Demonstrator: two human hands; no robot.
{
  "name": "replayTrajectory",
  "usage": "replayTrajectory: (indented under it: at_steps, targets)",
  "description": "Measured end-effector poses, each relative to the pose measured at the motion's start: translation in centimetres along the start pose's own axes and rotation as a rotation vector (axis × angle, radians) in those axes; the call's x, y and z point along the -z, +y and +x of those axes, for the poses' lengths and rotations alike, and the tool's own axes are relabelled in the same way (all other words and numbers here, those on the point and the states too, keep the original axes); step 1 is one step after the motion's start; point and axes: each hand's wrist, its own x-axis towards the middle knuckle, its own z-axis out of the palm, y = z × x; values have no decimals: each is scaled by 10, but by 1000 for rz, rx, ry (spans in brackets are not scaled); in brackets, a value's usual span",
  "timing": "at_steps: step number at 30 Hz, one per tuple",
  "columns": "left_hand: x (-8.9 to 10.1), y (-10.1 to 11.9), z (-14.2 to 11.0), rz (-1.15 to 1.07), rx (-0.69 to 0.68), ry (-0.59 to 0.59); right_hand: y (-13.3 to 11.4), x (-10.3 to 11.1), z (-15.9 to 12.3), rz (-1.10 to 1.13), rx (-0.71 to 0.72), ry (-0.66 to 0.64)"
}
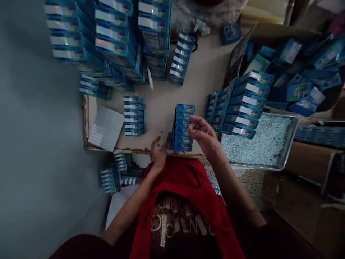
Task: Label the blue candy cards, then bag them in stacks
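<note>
A row of small blue boxes stands near the front edge of the table, with round marks along their left ends. Over the right side of this row is my right hand, its thumb and fingers curled close together as in a pinch. Whatever may be between the fingertips is too small to make out. My left hand is at the table's front edge, just left of the row, smeared by motion. Another row of blue boxes with white labels sits further left, beside a pale sheet with white strips.
Tall stacks of blue boxes rise at the back left. At right, more stacked boxes stand by a metal tray of small pale-blue pieces. A carton holds loose blue boxes. Black-handled scissors lie at the back.
</note>
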Motion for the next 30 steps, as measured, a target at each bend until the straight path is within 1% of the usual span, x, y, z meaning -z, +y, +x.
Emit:
replayTrajectory:
  at_steps: [1,2,3,4,5,7,8,9,10,11,14,16,17,19,21,23,26,30]
  targets:
    - [13,11,8,-8,-8,82,-2,1,3,-3,-18,-1]
    - [24,26,16,-31,-22,130,-4,1,5,5,-39,-8]
    - [32,42,24,-81,-38,126,-6,0,6,22,-62,-24]
    - [37,59,30,-152,-49,63,-8,-1,7,45,-83,-44]
    - [38,76,36,-243,-49,-46,-10,-3,8,73,-104,-66]
    - [32,107,43,-437,-26,-321,-13,-7,9,133,-151,-105]
    - [27,119,46,-512,-16,-433,-14,-9,9,162,-178,-114]
    - [21,129,49,-556,-14,-504,-14,-12,9,186,-203,-115]
    - [16,135,51,-573,-20,-540,-14,-13,10,205,-228,-112]
    - [11,140,53,-565,-31,-550,-13,-14,10,216,-250,-109]
    - [4,141,58,-484,-14,-510,-9,-12,13,212,-283,-110]
    - [5,136,60,-459,33,-459,-5,-8,15,176,-261,-70]
    - [6,134,61,-457,51,-427,-2,-5,17,139,-231,-26]
    - [9,131,62,-436,57,-352,3,-1,21,29,-137,111]
    - [11,133,64,-359,14,-268,8,2,27,-94,-28,266]
    - [11,138,67,-251,-56,-197,12,3,37,-196,65,383]
    - [8,149,80,-143,-117,-157,15,1,54,-328,163,463]
    - [-2,157,102,-142,-97,-175,13,-2,77,-525,294,509]
